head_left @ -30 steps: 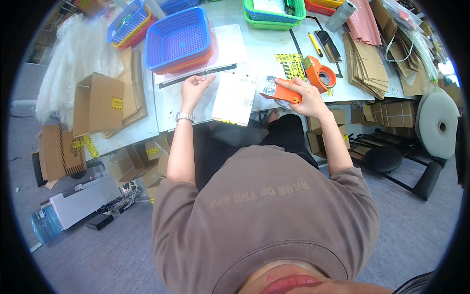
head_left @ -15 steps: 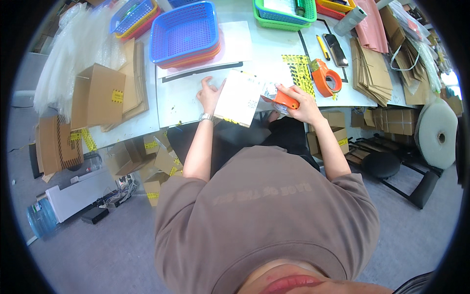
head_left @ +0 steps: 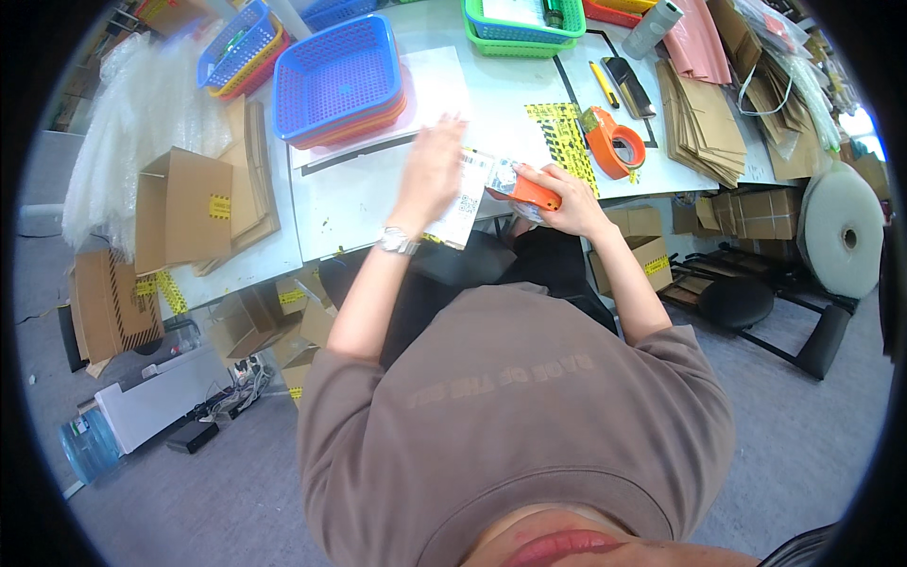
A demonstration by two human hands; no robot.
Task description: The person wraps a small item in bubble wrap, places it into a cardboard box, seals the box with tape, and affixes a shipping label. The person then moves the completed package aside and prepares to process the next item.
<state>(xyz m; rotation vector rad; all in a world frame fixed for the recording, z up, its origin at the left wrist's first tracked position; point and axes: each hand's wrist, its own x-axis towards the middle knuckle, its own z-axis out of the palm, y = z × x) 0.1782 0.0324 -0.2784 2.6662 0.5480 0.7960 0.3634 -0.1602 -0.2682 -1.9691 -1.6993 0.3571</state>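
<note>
A white parcel [head_left: 457, 214] with a printed label and strips of yellow-and-black tape lies at the table's near edge. Across its left part reaches my left hand [head_left: 432, 172], smeared by motion; its fingers look stretched out and flat, with nothing gripped. Whether it presses on the label or hovers just above, I cannot tell. My right hand [head_left: 570, 202] is closed around an orange tape dispenser [head_left: 529, 192], whose front end meets the parcel's right side. The tape roll under the dispenser is mostly hidden.
A second orange tape dispenser [head_left: 612, 144] stands right of yellow-and-black tape strips [head_left: 564, 142] on the table. Behind it lie a yellow cutter [head_left: 603, 84] and a phone [head_left: 627, 87]. Blue baskets [head_left: 337, 76] are stacked at back left, near an open carton [head_left: 184, 208]. Flat cardboard [head_left: 701, 128] lies right.
My left hand has swung from beside the parcel's left edge rightward over its label. The right hand and dispenser have barely moved. The whole view has shifted slightly.
</note>
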